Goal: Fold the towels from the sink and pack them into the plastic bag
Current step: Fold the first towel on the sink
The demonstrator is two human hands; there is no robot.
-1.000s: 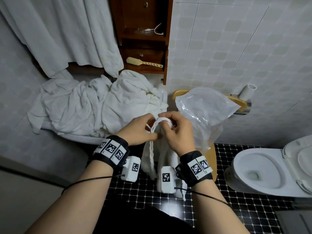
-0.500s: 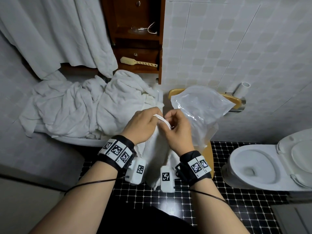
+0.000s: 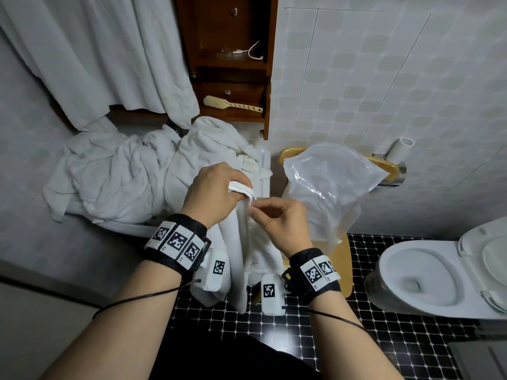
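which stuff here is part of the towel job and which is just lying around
Job: white towel gripped by left hand and right hand; heaped towels; plastic bag.
Lying about: brush, toilet, curtain, wooden cabinet.

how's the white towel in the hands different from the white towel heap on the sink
The held white towel hangs down in long vertical folds; the heap of white towels lies crumpled and spread wide over the sink. The left hand grips the held towel and the right hand pinches its edge; neither hand touches the heap. Both are plain white cloth.
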